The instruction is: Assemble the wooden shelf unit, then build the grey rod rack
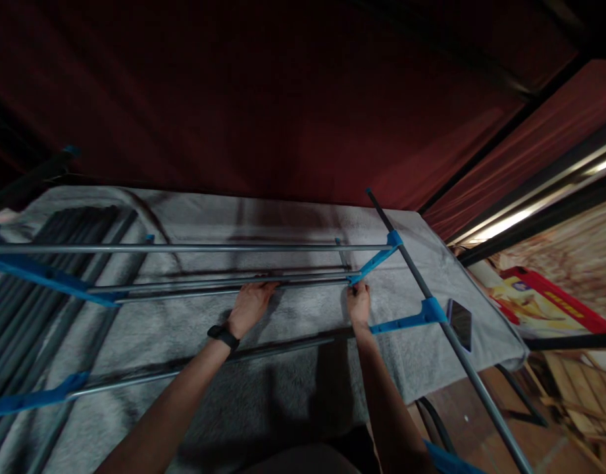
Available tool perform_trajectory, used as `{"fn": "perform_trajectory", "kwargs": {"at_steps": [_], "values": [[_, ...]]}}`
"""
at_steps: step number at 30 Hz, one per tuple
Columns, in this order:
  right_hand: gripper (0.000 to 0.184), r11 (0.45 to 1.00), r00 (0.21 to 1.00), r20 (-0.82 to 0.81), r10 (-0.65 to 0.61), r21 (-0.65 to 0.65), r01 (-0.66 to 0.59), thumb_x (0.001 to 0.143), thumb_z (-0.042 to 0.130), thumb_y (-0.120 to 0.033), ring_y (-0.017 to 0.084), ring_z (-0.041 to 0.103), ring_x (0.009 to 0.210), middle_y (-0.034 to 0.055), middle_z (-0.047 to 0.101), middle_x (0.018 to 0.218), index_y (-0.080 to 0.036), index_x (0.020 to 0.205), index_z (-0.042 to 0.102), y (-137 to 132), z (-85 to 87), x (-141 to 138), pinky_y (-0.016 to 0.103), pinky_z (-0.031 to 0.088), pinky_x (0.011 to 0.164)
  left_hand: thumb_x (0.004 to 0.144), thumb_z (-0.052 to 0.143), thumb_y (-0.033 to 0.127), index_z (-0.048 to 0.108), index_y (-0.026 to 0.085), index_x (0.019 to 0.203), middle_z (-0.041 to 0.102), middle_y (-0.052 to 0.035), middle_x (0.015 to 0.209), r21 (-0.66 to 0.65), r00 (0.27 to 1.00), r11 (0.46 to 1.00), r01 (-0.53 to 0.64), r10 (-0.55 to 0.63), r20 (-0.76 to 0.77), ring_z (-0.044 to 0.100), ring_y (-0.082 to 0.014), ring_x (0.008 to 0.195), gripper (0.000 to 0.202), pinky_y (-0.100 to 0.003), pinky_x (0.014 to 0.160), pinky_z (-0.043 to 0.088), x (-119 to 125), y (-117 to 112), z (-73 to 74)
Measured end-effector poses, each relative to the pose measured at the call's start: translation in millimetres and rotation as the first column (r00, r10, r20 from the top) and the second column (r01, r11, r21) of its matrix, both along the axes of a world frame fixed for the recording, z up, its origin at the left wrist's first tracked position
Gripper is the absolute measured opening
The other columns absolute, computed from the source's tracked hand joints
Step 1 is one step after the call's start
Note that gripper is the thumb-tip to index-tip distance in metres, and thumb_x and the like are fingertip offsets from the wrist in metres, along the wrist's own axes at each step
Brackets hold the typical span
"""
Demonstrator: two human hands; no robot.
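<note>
A rack frame of grey metal tubes and blue plastic brackets stretches across a table. My left hand (253, 306), with a dark band on its wrist, has its fingers curled over the lower of two close, parallel tubes (312, 284). At the right end of those tubes, my right hand (358, 306) is closed around the tip of a blue bracket (372, 264), its fingertips partly hidden. That bracket joins a long slanting tube (416, 271). Nearer me, a second blue bracket (404, 322) branches off the same slanting tube. Another long tube (204, 249) runs behind my hands.
Several loose grey tubes (50, 283) lie together on the left of the cloth-covered table (293, 322). A phone (460, 324) rests near the table's right edge. Dark red fabric (283, 99) hangs behind. A red and yellow package (534, 299) sits at the right.
</note>
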State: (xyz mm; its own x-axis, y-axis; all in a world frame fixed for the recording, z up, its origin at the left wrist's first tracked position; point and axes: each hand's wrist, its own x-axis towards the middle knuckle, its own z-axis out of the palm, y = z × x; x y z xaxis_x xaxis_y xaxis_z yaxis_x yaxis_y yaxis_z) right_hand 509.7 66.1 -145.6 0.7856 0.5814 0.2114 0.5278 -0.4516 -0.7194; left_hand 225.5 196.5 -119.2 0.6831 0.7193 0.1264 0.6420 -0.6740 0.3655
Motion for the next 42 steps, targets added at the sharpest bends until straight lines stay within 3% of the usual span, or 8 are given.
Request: {"fn": "perform_trajectory", "kwargs": {"at_steps": [14, 21, 29, 42], "values": [[0.024, 0.992, 1.000, -0.017, 0.015, -0.126, -0.017, 0.084, 0.046, -0.022, 0.021, 0.054, 0.096, 0.0089, 0.061, 0.101, -0.020, 0.103, 0.060, 3, 9.2, -2, 0.037, 0.045, 0.093, 0.099, 0.039, 0.024, 0.066, 0.024, 0.125, 0.073, -0.0116, 0.107, 0.017, 0.999, 1.000, -0.002, 0.002, -0.037, 0.067, -0.0278, 0.098, 0.038, -0.042, 0.088, 0.048, -2, 0, -0.3], [0.013, 1.000, 1.000, 0.006, -0.008, -0.027, 0.008, 0.081, 0.049, -0.033, 0.022, 0.055, 0.088, 0.0060, 0.056, 0.092, -0.024, 0.090, 0.053, 3, 4.2, -3, 0.036, 0.045, 0.087, 0.098, 0.041, 0.022, 0.065, 0.025, 0.125, 0.072, -0.0095, 0.102, 0.030, 0.999, 0.999, -0.010, 0.012, -0.044, 0.066, -0.0268, 0.096, 0.037, -0.041, 0.088, 0.047, -2, -2, -3.6], [0.016, 0.999, 1.000, 0.006, 0.028, -0.016, -0.027, 0.079, 0.051, -0.040, 0.024, 0.053, 0.088, 0.0058, 0.054, 0.089, -0.026, 0.084, 0.045, 1, 0.5, -2, 0.038, 0.043, 0.088, 0.093, 0.045, 0.008, 0.060, 0.023, 0.131, 0.065, -0.0098, 0.125, 0.091, 0.999, 0.996, 0.026, -0.023, -0.036, 0.058, -0.0280, 0.115, 0.043, -0.044, 0.099, 0.041, -4, -9, -7.3], [0.019, 0.999, 0.998, 0.042, 0.047, 0.022, -0.048, 0.078, 0.054, -0.040, 0.025, 0.050, 0.086, 0.0040, 0.051, 0.080, -0.025, 0.083, 0.045, 5, -8.8, 3, 0.040, 0.042, 0.087, 0.096, 0.048, 0.014, 0.062, 0.021, 0.124, 0.067, -0.0080, 0.125, 0.132, 0.998, 0.989, 0.067, -0.065, -0.018, 0.059, -0.0258, 0.116, 0.033, -0.041, 0.096, 0.042, 0, -10, -6.6]]}}
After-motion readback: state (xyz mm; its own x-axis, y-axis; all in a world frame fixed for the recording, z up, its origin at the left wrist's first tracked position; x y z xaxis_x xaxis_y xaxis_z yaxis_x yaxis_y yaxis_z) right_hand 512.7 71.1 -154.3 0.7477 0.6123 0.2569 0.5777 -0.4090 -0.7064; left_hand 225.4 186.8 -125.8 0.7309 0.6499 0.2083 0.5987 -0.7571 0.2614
